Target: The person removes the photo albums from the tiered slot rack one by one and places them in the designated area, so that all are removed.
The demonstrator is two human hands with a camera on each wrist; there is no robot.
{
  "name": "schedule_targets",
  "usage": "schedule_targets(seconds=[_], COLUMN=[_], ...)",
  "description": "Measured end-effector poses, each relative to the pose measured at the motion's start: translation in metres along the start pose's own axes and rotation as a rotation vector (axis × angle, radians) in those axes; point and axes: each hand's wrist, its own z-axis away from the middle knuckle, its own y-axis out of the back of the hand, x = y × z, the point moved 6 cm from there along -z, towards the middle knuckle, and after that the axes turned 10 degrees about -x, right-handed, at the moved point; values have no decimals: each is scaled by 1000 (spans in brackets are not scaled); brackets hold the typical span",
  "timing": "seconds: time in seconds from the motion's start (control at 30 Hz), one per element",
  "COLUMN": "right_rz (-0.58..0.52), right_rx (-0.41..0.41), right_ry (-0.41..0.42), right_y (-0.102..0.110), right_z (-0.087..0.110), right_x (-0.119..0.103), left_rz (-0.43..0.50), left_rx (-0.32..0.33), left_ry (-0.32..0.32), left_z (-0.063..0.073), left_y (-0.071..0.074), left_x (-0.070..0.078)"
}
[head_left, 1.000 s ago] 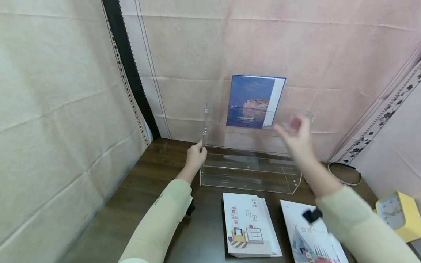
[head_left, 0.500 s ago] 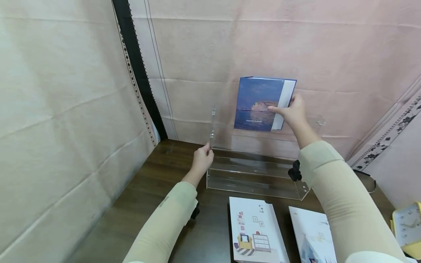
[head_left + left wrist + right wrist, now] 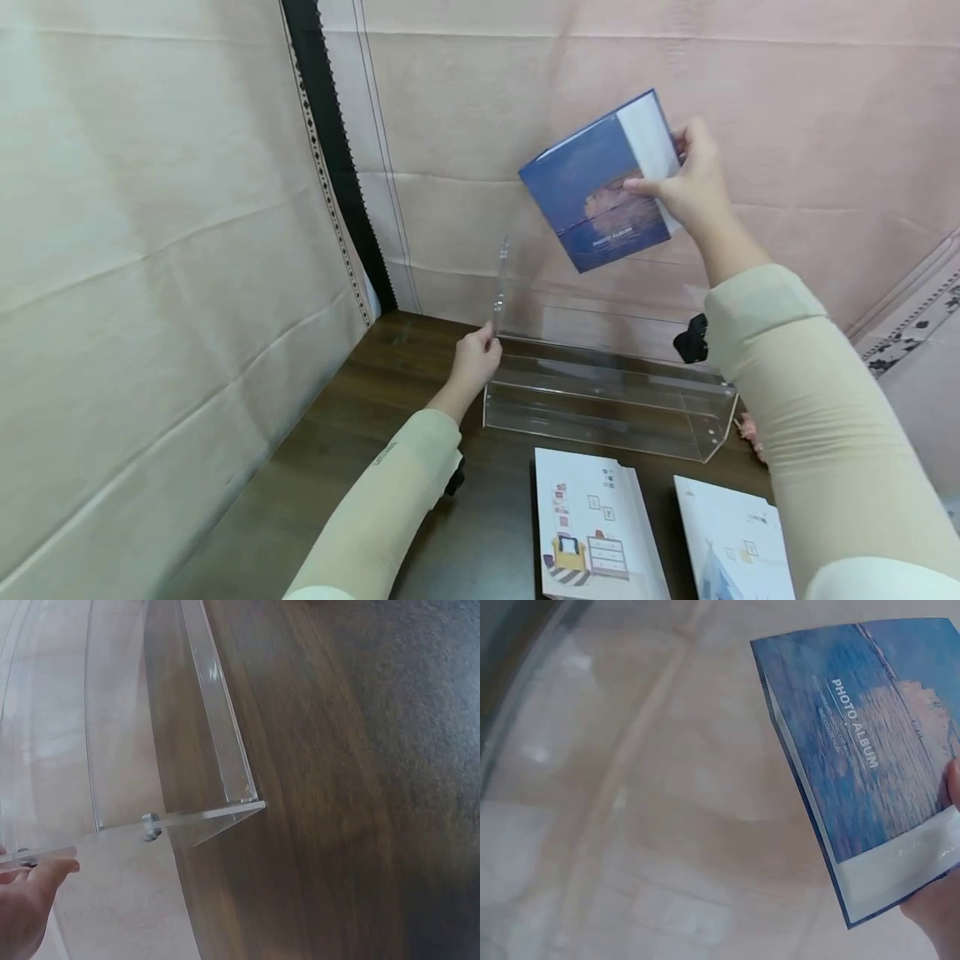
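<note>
A blue photo album (image 3: 592,192) with a seaside picture and a white strip hangs tilted in the air above the rack. My right hand (image 3: 701,179) grips it by its right edge, thumb on the cover and fingers behind. In the right wrist view the words on the album (image 3: 862,742) are readable. Below stands a clear acrylic rack (image 3: 600,417) with stepped shelves. With thumb and fingers, my left hand (image 3: 476,358) pinches the rack's left side panel. The left wrist view shows the thumb of that hand (image 3: 34,900) on the clear panel (image 3: 214,814) near a metal bolt.
Two white illustrated booklets or stacks lie on the dark wooden table (image 3: 315,500) before the rack: one (image 3: 592,525) in the middle, another (image 3: 735,542) to its right. A small pink object (image 3: 748,433) sits beside the rack's right end. Pale cloth (image 3: 450,100) hangs behind.
My right hand reached the photo album standing on the rack, took hold of its right edge, then lifted and tilted it. My left hand stays on the side panel. The head view shifted right.
</note>
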Motion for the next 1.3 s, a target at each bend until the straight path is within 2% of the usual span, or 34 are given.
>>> schedule_targets(seconds=[0.13,0.2,0.3,0.37,0.43,0.47,0.57,0.6,0.7,0.8,0.9,1.07,1.2,1.3], right_rz=[-106,-258,-567,-695,-644,-567,-358,-339,-418,-477,-477,-543,-649,-730], right_rx=[119,168,198,194,155,116,-39,-105,-282,-365,-368,-390,-386,-362], right_ry=[41,49,26,-22,-92,-136,-244,-284,-431,-573,-638,-646,-688,-729], right_y=[34,49,59,59,52,45,9,-8,-66,-120,-163,-221,-258,-277], right_z=[9,19,46,72,102,117,159,173,213,248,273,298,315,324], right_x=[-20,-29,-34,-29,-19,-12,11,20,46,63,69,63,58,56], left_rz=[-66,-83,32,145,236,254,263,264,285,315,338,354,347,343], left_rx=[-53,-104,-229,-314,-382,-409,-462,-467,-469,-468,-474,-459,-452,-448], left_ry=[-27,-24,40,95,140,152,163,169,200,231,246,252,250,247], left_z=[-9,-15,-24,-29,-33,-35,-37,-36,-33,-29,-26,-24,-24,-25], left_y=[-2,-1,2,2,1,1,-1,-1,-3,-6,-9,-10,-9,-7], left_x=[4,6,7,10,13,15,19,19,17,14,14,14,11,8])
